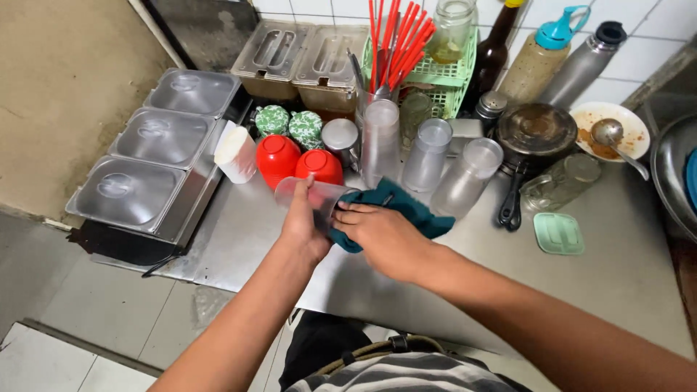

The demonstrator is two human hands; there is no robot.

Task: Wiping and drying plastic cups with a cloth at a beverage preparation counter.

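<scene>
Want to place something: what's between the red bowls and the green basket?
In the head view, a metal shaker and stacked clear cups stand between the red bowls and green basket.

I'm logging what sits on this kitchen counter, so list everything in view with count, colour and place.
steel counter: one, grey, under everything
lidded steel pans: three, silver, far left
lidded containers: two, clear lids, back
red bowls: two, upside down, centre
patterned lids: two, green-white, behind bowls
upturned tumblers: three, clear, centre
green basket: one, holding red straws
bottles: three, brown, beige, steel, back right
plate with spoon: one, white, right
small green lid: one, right front
plastic cup: one, clear, in left hand
teal cloth: one, under right hand
</scene>
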